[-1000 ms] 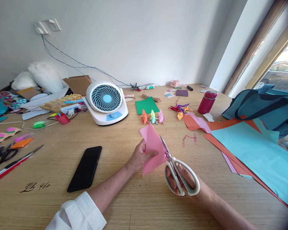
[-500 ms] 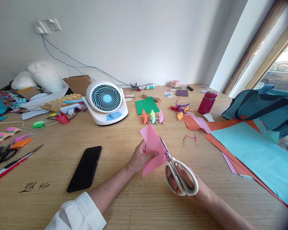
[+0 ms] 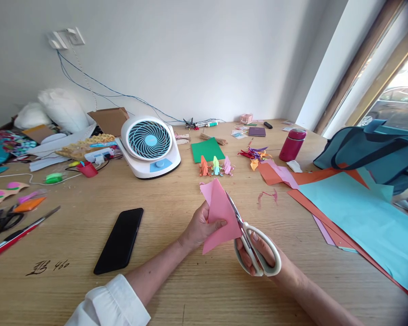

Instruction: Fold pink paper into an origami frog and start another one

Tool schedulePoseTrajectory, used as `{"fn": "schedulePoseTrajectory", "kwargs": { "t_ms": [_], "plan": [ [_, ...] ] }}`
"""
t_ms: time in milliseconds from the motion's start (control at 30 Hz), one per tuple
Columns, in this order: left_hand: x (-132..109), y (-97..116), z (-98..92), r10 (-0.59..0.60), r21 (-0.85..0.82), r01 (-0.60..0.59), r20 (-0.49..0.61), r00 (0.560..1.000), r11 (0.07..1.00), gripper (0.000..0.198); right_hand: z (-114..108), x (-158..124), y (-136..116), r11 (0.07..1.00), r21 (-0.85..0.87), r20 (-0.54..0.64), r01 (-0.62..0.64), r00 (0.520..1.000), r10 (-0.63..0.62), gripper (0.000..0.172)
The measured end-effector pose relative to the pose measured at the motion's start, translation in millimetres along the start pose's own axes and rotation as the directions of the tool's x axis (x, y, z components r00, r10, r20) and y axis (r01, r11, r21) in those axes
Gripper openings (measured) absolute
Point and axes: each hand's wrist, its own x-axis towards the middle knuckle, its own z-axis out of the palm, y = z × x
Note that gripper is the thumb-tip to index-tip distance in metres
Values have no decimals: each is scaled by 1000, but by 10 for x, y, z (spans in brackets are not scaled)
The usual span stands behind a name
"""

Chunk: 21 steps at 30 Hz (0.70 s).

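My left hand (image 3: 201, 226) pinches a folded sheet of pink paper (image 3: 222, 213), thumb across its front face. White-handled scissors (image 3: 263, 253) sit in my right hand (image 3: 250, 253), its fingers through the handle loops. Their blades lie along the paper's right edge, and the handles are close together. Just beyond the paper stand three small folded paper figures, an orange one (image 3: 204, 166), a light green one (image 3: 216, 166) and a pink one (image 3: 227, 166). A thin pink paper scrap (image 3: 268, 196) lies to the right.
Left of my arm lies a black phone (image 3: 119, 240); a white fan (image 3: 151, 147) stands behind it. Large blue paper (image 3: 363, 217) over orange sheets covers the right side, near a teal bag (image 3: 370, 149) and red bottle (image 3: 293, 145). Green paper (image 3: 208, 150) lies at the back.
The pink paper has shifted slightly right and down, closer against the scissors, with my left hand moving along. The scissors stay in nearly the same place.
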Motion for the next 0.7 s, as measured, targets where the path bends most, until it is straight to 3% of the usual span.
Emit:
{"fn": "schedulePoseTrajectory", "kwargs": {
  "t_ms": [700],
  "plan": [
    [-66,-35,86,-29,-63,33,48,998,997,50,-25,19,29,996,-40,-4,76,997,-76,48]
  ]
}}
